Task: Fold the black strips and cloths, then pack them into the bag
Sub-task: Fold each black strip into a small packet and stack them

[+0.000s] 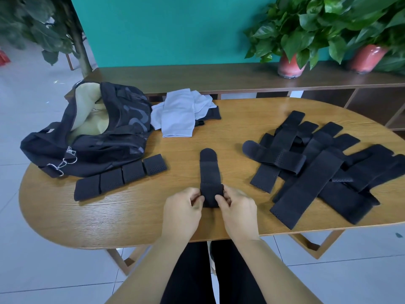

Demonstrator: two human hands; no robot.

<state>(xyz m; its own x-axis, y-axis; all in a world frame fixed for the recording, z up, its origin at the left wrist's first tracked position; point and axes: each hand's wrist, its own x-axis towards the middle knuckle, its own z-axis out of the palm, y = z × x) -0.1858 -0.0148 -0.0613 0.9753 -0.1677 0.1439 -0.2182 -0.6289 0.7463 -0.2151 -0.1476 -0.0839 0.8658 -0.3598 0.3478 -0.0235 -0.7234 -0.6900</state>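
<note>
A black strip lies lengthwise in the middle of the wooden table, its near end folded over into a thick roll. My left hand pinches the roll's left side and my right hand pinches its right side. Several folded black strips lie in a row at the left. A heap of unfolded black strips covers the right side. The open black bag with a pale lining sits at the far left. Light grey cloths lie behind, beside the bag.
A dark wooden shelf runs behind the table with two potted plants in pink pots at the right. A teal wall stands behind. Tiled floor surrounds the table, and my dark-clothed legs show below its near edge.
</note>
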